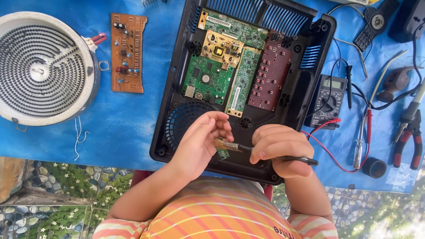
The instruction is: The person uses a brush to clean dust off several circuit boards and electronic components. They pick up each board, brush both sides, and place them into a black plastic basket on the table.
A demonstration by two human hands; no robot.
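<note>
Low in the middle of the frame, the left hand (201, 139) is pinching a small green circuit board (223, 154), though the fingers are covering most of it, so only a corner is peeking out. The right hand (279, 148) is keeping its grip clenched around a thin brush (248, 148), with the bristles touching that little board; the handle's middle is hiding inside the fist. Both are hovering over the bottom edge of the open black casing (170, 84), which is getting cut off at the top of the frame. Over on the right, a multimeter (328, 99) is sitting on the blue tabletop (133, 128), with pliers (409, 139) near the right edge. A round heating coil (42, 68) is sitting at upper left, partly cropped, just beside a brown board (128, 53).
</note>
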